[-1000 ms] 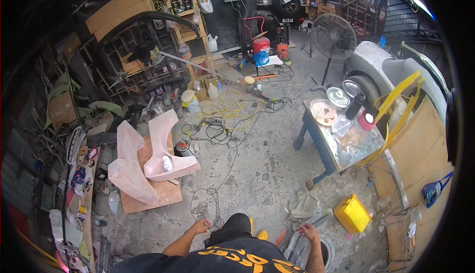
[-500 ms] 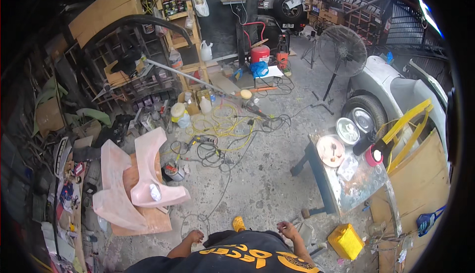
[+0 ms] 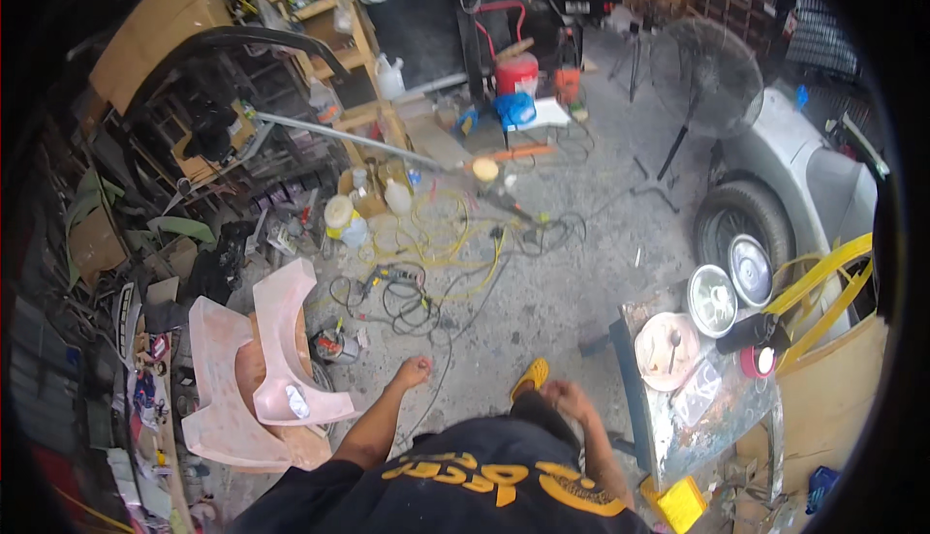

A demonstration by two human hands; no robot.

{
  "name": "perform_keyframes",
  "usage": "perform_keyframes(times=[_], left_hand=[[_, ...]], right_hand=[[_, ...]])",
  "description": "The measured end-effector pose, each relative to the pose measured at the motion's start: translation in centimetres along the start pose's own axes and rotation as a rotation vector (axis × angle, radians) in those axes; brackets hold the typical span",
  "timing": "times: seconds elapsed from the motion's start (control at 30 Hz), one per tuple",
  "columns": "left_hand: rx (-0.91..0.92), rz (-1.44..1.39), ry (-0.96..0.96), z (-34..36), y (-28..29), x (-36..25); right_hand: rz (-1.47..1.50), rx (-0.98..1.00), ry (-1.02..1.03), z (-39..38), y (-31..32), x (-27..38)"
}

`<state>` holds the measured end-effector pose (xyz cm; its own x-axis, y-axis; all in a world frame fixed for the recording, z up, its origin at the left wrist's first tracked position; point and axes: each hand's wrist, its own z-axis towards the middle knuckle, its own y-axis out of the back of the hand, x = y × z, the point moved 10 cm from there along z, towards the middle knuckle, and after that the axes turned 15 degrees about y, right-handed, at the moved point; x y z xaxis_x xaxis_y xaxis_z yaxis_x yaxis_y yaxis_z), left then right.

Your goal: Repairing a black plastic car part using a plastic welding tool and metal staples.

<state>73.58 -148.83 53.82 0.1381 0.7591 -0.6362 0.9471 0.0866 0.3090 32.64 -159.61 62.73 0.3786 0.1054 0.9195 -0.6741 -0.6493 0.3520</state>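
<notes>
The whole scene is seen to have shifted since a second ago: the concrete floor [image 3: 542, 292] now fills the middle of the frame, and the metal table [image 3: 712, 418], formerly at right centre, is found at the lower right, just beside the person. A walk forward across the workshop is suggested by this. The pink body panels [image 3: 257, 369] have been brought from the left centre to the lower left, near the left arm. The tangled cables [image 3: 407, 287] lie ahead at centre. The left hand [image 3: 415, 371] is held over bare floor, loosely curled and apparently empty, though the view is small. The right hand [image 3: 567, 400] is carried beside the table's edge, a yellow shoe [image 3: 531, 376] just left of it; whether anything is gripped cannot be told.
</notes>
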Motion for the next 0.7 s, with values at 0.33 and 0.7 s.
perform_keyframes(times=[0.33, 0.7], left_hand=[[0.013, 0.313, 0.028, 6.6, -1.2, -0.2], [0.203, 0.310, 0.372, 22.9, 1.4, -8.7]], right_hand=[[0.325, 0.390, 0.215, 19.1, 13.8, 25.0], [0.680, 0.787, 1.236, 30.7, 20.1, 51.2]])
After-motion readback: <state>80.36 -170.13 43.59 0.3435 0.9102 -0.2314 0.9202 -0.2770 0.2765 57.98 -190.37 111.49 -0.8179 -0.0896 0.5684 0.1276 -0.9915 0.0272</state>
